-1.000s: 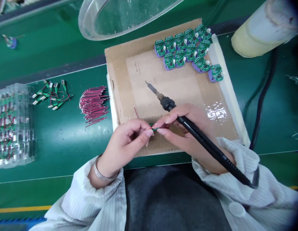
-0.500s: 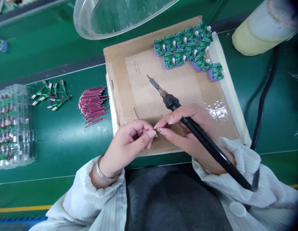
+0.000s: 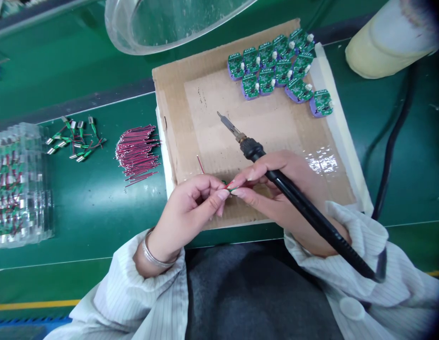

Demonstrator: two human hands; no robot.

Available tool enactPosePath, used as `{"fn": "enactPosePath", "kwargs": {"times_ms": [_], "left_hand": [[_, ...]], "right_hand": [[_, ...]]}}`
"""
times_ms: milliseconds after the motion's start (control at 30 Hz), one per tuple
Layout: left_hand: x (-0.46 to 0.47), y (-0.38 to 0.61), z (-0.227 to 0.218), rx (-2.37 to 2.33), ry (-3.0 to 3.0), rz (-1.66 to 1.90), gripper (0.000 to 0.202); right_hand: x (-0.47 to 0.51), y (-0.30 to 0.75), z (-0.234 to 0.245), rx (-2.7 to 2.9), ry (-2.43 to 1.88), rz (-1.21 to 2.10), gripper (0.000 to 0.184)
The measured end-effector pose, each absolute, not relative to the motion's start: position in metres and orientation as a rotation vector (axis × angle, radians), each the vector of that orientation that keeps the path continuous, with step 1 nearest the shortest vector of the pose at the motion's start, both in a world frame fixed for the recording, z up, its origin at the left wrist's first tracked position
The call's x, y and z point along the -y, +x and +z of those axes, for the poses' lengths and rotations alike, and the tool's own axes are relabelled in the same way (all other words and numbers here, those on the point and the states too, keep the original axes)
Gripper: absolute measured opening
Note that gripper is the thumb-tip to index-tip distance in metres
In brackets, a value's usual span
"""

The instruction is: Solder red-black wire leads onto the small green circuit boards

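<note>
My left hand (image 3: 194, 203) pinches a small part with red and green wires (image 3: 230, 188) between thumb and forefinger, and most of the part is hidden by the fingers. The thumb and forefinger of my right hand (image 3: 276, 189) close on the wire ends from the other side. Across that same hand lies a black soldering iron (image 3: 300, 203), its metal tip pointing up and left over the cardboard. A thin red wire (image 3: 200, 164) sticks up just beyond my left fingers.
A cardboard sheet (image 3: 205, 123) lies under my hands, with several green circuit boards (image 3: 266, 80) at its upper right. To the left are cut red and black wires (image 3: 137, 153), loose small wired metal parts (image 3: 77, 139) and clear trays (image 3: 21, 189). A black cable (image 3: 391, 146) runs at right.
My fingertips have drawn closer together, and less of the wire ends shows between them. The soldering iron stays in my right hand. The view has shifted slightly.
</note>
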State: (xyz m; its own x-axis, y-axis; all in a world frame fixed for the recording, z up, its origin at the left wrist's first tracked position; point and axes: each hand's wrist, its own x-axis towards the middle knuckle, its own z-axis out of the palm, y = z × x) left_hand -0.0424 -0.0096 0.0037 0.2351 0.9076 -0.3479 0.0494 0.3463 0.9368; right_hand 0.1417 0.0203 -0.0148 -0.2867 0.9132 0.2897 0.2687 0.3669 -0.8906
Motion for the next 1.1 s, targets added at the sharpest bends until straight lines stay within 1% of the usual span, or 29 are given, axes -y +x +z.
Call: {"fn": "enactPosePath", "kwargs": {"times_ms": [100,200,300,400,800,967,1100], "left_hand": [[0.0102,-0.0417,0.0036,-1.209,1.141,0.762,0.016],[0.0118,-0.0408,0.0034,-1.31,1.35,0.782,0.015],[0.0133,-0.0402,0.0034,-1.39,1.576,0.818,0.01],[0.0139,-0.04,0.0035,-1.422,1.699,0.83,0.008],[0.0148,-0.04,0.0017,-1.448,1.663,0.861,0.008],[0.0135,-0.0405,0.0018,-1.405,1.693,0.86,0.009],[0.0127,-0.0397,0.0036,-1.381,1.726,0.841,0.008]], "right_hand": [[-0.0204,0.1415,-0.0163,1.775,-1.026,0.917,0.025],[-0.0205,0.1415,-0.0166,1.802,-1.054,0.849,0.027],[-0.0206,0.1416,-0.0146,1.836,-1.075,0.794,0.026],[-0.0202,0.1416,-0.0123,1.855,-1.092,0.805,0.024],[-0.0208,0.1399,-0.0124,1.778,-1.041,0.946,0.025],[-0.0188,0.1381,-0.0112,1.643,-1.047,1.122,0.027],[-0.0179,0.139,-0.0131,1.729,-1.109,0.95,0.025]]}}
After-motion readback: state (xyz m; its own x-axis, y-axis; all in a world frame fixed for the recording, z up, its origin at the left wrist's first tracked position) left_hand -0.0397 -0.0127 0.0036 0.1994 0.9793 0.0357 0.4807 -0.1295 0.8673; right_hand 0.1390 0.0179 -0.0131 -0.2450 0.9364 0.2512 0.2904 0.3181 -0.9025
